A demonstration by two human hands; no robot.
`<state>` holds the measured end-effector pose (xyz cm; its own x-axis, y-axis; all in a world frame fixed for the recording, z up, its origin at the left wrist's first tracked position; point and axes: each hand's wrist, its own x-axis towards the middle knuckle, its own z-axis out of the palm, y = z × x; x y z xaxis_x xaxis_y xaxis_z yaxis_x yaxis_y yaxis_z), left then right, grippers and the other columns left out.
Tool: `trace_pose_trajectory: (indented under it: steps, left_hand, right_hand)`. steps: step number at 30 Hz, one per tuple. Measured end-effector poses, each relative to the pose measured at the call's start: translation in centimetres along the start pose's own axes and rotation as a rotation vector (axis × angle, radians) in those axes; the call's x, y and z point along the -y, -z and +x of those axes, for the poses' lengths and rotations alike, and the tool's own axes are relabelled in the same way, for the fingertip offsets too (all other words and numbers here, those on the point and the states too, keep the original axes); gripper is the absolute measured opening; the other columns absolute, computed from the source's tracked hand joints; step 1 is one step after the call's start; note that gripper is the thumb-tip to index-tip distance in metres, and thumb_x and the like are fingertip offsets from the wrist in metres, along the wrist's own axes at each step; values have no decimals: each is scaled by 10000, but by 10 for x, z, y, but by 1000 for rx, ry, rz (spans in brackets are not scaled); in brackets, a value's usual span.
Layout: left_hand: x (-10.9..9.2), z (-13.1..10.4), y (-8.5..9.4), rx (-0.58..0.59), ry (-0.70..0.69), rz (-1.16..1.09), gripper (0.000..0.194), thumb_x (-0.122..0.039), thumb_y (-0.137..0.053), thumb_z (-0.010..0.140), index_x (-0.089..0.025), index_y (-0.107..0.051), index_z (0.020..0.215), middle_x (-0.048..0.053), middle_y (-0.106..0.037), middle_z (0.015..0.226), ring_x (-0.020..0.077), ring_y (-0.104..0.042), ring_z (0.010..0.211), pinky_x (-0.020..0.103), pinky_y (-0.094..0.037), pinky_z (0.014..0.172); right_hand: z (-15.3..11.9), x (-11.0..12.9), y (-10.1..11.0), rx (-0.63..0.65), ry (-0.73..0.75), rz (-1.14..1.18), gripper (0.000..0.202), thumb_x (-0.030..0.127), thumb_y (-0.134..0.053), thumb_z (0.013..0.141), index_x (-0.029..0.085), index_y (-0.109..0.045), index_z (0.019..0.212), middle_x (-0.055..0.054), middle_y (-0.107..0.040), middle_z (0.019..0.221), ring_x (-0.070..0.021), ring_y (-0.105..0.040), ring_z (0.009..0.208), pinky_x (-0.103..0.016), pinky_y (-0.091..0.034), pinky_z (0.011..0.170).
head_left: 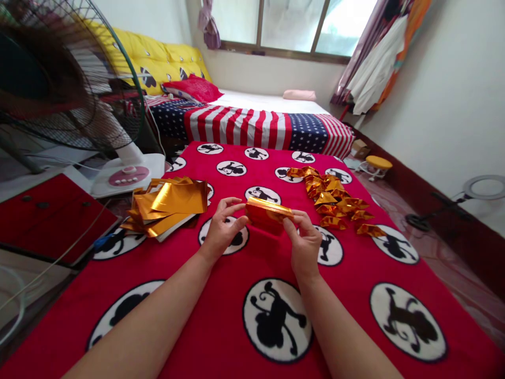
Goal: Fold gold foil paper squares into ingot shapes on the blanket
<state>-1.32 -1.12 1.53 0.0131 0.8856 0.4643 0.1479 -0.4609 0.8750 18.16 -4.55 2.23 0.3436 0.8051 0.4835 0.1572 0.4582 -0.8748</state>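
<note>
A folded sheet of shiny gold foil paper [269, 211] is held up above the red blanket [197, 326], level between both hands. My left hand [224, 229] pinches its left end with thumb and fingers. At its right end, my right hand [305, 239] grips the corner between thumb and fingers. A loose stack of flat gold sheets [169, 205] lies to the left of my left hand. Beyond my right hand sits a pile of folded gold foil pieces [331, 197].
A large fan [130, 168] stands at the left beside a red cabinet [55, 216]. Behind the blanket is a bed with a striped, starred cover [240, 126]. A yellow stool [379, 162] and a ring-shaped stand [483, 187] are on the right.
</note>
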Motion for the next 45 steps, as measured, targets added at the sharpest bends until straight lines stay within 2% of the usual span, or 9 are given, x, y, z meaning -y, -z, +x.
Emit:
trace_pose_trajectory:
  steps: [2,5,9,14,21,25,30,33,45]
  left_hand:
    - [-3,0,1,17,-38,-32,429,-523,-670,790,-183,-732,1045,113,-598,1185,253,-539,1178,354,-399,1044]
    - [-5,-2,1,47,72,-162,456,-502,-659,806,-180,-695,1127,101,-662,1081,238,-615,1044,323,-488,900]
    - [-6,-4,-4,43,256,-341,579,-416,-716,771,-163,-591,1277,28,-669,821,143,-631,747,227,-496,665]
    - [-4,-4,-10,34,304,-367,600,-308,-745,730,-196,-586,1297,-6,-689,784,109,-622,704,201,-488,655]
    - [-8,-5,-9,123,324,-148,227,-284,-672,770,-145,-771,918,71,-739,913,157,-654,784,215,-490,659]
    - [-6,-6,-7,162,293,-95,270,-278,-671,772,-156,-757,997,68,-723,927,168,-656,805,227,-507,678]
    - [5,-5,-6,199,196,-110,395,-263,-700,759,-158,-700,1140,89,-676,1077,210,-636,1004,287,-513,853]
    - [9,-4,-6,199,162,-109,465,-248,-725,735,-155,-672,1188,94,-656,1102,221,-622,1043,311,-506,893]
    - [9,-6,-6,219,216,-107,385,-263,-737,727,-159,-720,1097,88,-693,1038,220,-663,949,295,-544,807]
  right_hand:
    - [0,7,-3,-48,-74,69,103,298,-685,819,200,-686,787,5,-650,784,-141,-594,749,-274,-467,719]
    - [-1,13,-8,-51,-220,185,138,328,-702,796,194,-684,768,13,-662,717,-126,-596,656,-243,-467,625]
    - [-5,9,-12,28,-385,263,171,346,-722,768,190,-686,828,-9,-705,778,-142,-641,683,-257,-509,654]
    - [-10,-2,-12,80,-470,280,268,343,-727,764,205,-615,965,0,-702,763,-156,-662,650,-270,-532,629]
    - [-11,-5,-10,113,-446,171,458,318,-713,766,241,-494,1161,41,-648,686,-154,-644,602,-238,-501,544]
    - [-11,-6,-9,156,-400,179,379,296,-696,766,243,-546,1109,34,-643,735,-143,-642,643,-229,-506,561]
    - [-10,-11,-7,219,-360,140,211,297,-696,755,211,-653,942,-29,-686,902,-170,-657,776,-285,-548,693]
    - [-9,-13,-6,255,-373,144,271,262,-729,712,208,-667,970,-49,-701,974,-195,-661,860,-312,-553,752]
    - [-9,-16,-6,233,-383,87,305,272,-744,699,185,-706,989,-68,-728,989,-209,-677,872,-348,-550,803]
